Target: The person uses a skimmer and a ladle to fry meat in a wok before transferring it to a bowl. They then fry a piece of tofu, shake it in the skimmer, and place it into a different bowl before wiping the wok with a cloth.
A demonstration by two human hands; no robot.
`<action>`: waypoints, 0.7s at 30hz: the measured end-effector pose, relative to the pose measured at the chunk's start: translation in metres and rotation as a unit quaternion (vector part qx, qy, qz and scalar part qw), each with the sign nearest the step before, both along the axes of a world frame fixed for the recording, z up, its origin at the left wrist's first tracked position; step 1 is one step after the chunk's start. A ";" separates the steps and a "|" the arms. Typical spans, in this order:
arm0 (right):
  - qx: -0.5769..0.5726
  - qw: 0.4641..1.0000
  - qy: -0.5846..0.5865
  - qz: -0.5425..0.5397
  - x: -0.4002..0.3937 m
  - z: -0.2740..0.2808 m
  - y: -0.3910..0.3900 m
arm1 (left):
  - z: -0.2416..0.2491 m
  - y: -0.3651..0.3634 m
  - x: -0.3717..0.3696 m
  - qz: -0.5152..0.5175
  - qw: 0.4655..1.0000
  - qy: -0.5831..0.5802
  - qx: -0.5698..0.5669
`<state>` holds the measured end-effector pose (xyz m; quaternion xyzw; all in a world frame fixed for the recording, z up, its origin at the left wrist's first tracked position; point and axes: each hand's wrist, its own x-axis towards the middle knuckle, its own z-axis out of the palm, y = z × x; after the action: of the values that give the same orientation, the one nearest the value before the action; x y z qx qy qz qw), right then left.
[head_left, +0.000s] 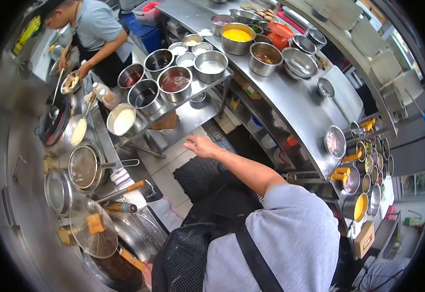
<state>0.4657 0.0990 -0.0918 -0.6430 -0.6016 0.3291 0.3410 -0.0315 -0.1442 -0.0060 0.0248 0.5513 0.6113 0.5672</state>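
My left hand [147, 276], largely hidden behind my body and the black mesh, is closed around the wooden handle of a wire strainer [89, 246]. A golden-brown block of food [95, 224] rests in the strainer, beside and partly above a wok [133, 282] with dark contents. My right hand [201, 146] reaches out at waist height over the aisle, holding nothing visible, its fingers loosely apart. Nearest to it is a steel side table [159, 124] bearing several pots, among them a pot of white liquid [123, 121] and a pot of dark liquid [143, 95].
A co-worker [98, 31] handles food at another wok [56, 119] at upper left. Beside my wok are a round sieve [85, 168], a lidded pot [58, 192] and a wooden-handled tool [124, 190]. The long counter [290, 109] on the right carries bowls and pots; a black mat [198, 177] covers the floor.
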 end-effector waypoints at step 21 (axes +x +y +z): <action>-0.027 0.939 0.010 -0.344 0.285 0.047 -0.249 | 0.087 0.196 0.518 -0.669 0.728 -0.080 0.126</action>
<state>0.7507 -0.1499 -0.0452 -0.8163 -0.3311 0.2146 0.4219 0.4865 0.0513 0.0812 0.4093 0.2619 0.1367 0.8632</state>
